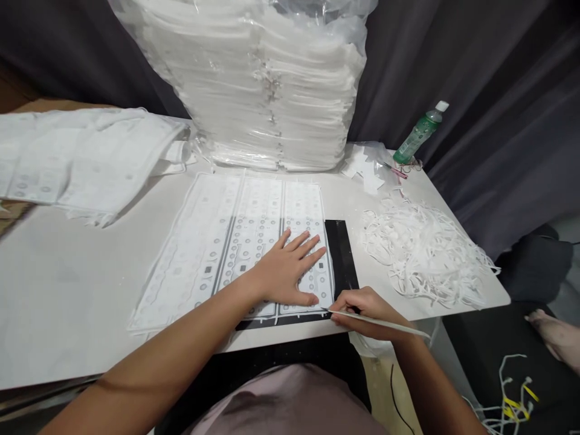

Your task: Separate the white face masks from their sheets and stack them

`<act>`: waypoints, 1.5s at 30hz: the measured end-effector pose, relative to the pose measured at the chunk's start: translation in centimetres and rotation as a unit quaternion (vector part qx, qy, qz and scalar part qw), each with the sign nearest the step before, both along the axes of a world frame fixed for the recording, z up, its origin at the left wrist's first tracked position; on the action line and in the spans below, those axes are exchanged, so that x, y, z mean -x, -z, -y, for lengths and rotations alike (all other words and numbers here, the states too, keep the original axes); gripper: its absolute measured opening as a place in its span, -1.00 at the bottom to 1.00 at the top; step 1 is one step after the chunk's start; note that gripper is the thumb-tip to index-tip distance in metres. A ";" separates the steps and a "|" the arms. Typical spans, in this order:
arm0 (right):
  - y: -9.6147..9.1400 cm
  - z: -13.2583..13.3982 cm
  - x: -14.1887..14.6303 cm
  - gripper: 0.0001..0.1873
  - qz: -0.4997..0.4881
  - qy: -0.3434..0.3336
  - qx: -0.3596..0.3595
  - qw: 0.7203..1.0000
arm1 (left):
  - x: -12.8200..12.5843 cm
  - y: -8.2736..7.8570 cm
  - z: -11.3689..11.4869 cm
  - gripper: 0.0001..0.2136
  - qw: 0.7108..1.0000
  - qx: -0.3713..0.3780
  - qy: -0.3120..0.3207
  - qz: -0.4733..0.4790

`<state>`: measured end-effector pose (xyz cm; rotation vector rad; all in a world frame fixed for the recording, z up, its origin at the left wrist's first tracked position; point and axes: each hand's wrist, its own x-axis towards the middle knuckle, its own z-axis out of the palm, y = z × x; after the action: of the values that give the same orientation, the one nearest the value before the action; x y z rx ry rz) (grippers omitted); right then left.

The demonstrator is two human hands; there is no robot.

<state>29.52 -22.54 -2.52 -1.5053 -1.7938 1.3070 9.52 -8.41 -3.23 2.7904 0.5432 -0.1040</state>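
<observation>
My left hand [290, 266] lies flat with fingers spread, pressing on a thin white sheet [203, 229] printed with grey rings, small squares and dark bands. Under the sheet's right and near edges a black mat [341, 248] shows. At the sheet's near right corner, my right hand [367, 311] is closed around a slim pointed tool [325, 309], whose tip touches the corner area. Its handle is mostly hidden by my fingers, so its kind is unclear. A narrow white strip [399, 326] runs from that corner back across my right hand and wrist.
Tangled white strips [426, 254] are heaped at the right. Behind stand a plastic-wrapped white stack [272, 78] and a green bottle [421, 130], near pink-handled scissors [396, 171] and white zigzag scraps [365, 169]. More printed white material [81, 157] lies left. Cables [512, 393] hang lower right.
</observation>
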 end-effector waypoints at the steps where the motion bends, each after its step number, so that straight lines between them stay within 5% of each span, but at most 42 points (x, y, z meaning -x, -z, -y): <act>1: 0.1 0.0 -0.1 -0.82 0.000 -0.002 -0.001 1.000 | 0.0 0.0 0.0 -0.06 1.000 -0.003 0.000 0.002; 10: -0.8 -0.3 0.3 -0.81 0.021 -0.018 -0.024 0.999 | -0.2 0.0 0.1 0.01 1.000 -0.002 0.003 -0.002; 15: -0.9 0.1 1.2 -0.88 0.084 -0.058 -0.177 0.979 | -0.3 -0.1 0.0 0.04 1.000 0.009 0.001 -0.014; 19: 2.1 1.6 2.2 -0.86 0.202 -0.076 -0.305 0.928 | -0.2 -0.2 0.1 0.03 1.000 0.014 0.000 -0.019; 22: 4.3 2.5 2.3 -0.81 0.222 -0.047 -0.372 0.900 | -0.3 -0.2 0.2 0.03 1.000 0.018 0.001 -0.026; 25: 4.2 2.7 1.8 -0.78 0.184 0.080 -0.421 0.885 | -0.4 -0.2 0.1 0.06 0.999 0.020 0.004 -0.028; 28: 2.5 2.2 1.5 -0.83 0.111 0.202 -0.407 0.884 | 0.4 -0.8 -0.2 0.00 0.999 0.030 0.013 -0.009; 30: 1.2 1.6 2.0 -0.88 0.042 0.209 -0.367 0.906 | 1.6 -1.4 -0.5 -0.13 0.999 0.038 0.003 0.004; 33: 0.3 0.5 3.3 -0.94 -0.044 0.133 -0.304 0.942 | 4.1 -2.2 -0.3 -0.29 0.998 0.027 -0.057 0.020; 38: 0.8 -0.9 5.1 -0.93 -0.073 -0.009 -0.239 0.968 | 7.0 -1.4 2.0 -0.28 0.990 0.002 -0.137 0.027; 45: 1.1 -1.1 5.0 -0.91 -0.056 -0.012 -0.233 0.971 | 6.6 -0.4 3.0 -0.20 0.986 -0.032 -0.163 0.024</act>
<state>24.48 -21.41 -3.66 -1.1318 -1.8805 0.8754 2.92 -11.43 -2.87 2.7133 0.9947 0.0518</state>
